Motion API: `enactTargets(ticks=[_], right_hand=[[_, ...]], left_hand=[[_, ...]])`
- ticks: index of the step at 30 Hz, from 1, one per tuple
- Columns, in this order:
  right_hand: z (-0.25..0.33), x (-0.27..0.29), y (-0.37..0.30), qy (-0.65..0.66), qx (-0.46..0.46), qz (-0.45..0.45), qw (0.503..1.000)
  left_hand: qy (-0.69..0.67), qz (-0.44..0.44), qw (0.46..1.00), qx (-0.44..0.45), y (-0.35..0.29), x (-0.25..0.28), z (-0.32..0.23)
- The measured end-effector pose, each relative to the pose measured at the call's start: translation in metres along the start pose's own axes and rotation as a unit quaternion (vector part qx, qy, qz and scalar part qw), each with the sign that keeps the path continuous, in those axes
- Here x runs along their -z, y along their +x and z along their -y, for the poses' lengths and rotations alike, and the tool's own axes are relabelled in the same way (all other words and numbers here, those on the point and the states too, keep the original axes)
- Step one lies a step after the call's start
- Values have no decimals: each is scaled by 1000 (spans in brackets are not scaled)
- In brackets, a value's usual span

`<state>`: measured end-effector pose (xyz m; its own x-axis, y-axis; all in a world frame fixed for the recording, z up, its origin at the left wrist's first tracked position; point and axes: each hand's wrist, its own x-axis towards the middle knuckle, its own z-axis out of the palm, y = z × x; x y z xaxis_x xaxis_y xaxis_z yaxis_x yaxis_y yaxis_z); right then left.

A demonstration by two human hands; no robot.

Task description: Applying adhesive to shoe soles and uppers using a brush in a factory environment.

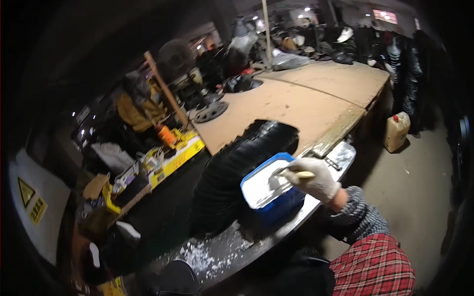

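My right hand (316,178), in a pale knitted glove, is closed around the light handle of a brush (302,174). The brush's head reaches into a blue tub (276,213), over thick white paste (264,185). Against the tub's left side lies a long curved row of nested shiny black pieces (237,163); what they are I cannot tell. A dark rounded thing (178,278) shows at the lower edge, too dim to name. My left hand is out of sight.
White crumbs (197,256) are scattered on the dark bench edge. Beyond stands a brown board-topped table (296,98) with a black wheel-like disc (211,112). A plastic jug (397,132) stands on the floor at right. A yellow-edged box (177,160) with clutter is at left.
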<state>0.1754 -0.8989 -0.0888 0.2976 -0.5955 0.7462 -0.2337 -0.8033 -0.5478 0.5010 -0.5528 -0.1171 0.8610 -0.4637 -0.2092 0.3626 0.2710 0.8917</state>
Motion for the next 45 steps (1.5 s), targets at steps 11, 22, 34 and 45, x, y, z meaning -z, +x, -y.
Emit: enactTargets(ticks=[11, 22, 34, 45], right_hand=[[123, -90, -25, 254, -30, 159, 954], [181, -246, -36, 451, -144, 338, 814], [275, -245, -42, 323, 299, 462, 770], [162, -163, -57, 353, -174, 430, 813]], left_hand=[[143, -18, 987, -75, -26, 118, 64], [-49, -50, 994, -80, -24, 103, 71], [-27, 71, 993, -91, -9, 68, 82], [192, 9, 981, 13, 14, 86, -15]])
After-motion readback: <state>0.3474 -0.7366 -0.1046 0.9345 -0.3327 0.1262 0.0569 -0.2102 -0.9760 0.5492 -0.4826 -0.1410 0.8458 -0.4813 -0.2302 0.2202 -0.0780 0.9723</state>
